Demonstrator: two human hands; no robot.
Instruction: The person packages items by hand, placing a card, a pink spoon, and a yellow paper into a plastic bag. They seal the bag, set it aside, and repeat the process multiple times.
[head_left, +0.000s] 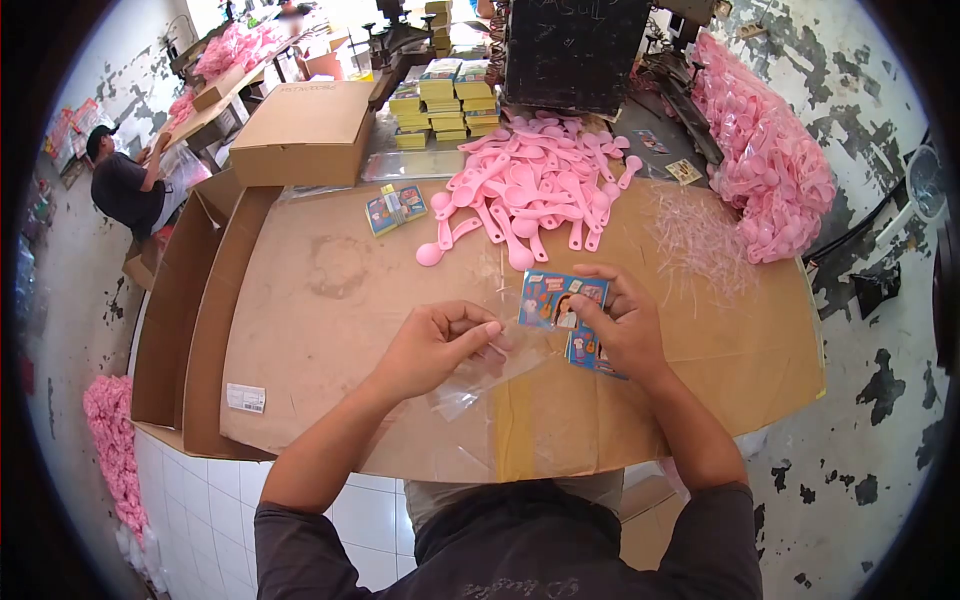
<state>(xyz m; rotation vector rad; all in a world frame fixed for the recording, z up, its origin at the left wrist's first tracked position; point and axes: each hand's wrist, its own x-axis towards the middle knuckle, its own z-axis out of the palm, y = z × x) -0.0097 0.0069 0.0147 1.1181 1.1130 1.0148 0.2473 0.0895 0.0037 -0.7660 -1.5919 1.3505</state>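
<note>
In the head view my left hand (pixel 425 350) pinches a clear plastic bag (pixel 462 390), thumb against the fingertips. The bag stretches toward the right, its far end close to the cards. My right hand (pixel 632 335) grips a blue printed card (pixel 540 292) between thumb and fingers. A second blue card (pixel 582 350) shows below it, partly covered by the hand. Beyond both hands lies a heap of pink plastic spoons (pixel 530 185). To its left rests a banded stack of cards (pixel 396 208).
A cardboard sheet (pixel 330 340) covers the table. Open cardboard boxes (pixel 165 350) line the left side, with a closed carton (pixel 300 120) behind. Plastic strips (pixel 700 240) and bagged pink spoons (pixel 770 160) lie right. Card stacks (pixel 440 90) stand at the back. A person (pixel 125 185) works far left.
</note>
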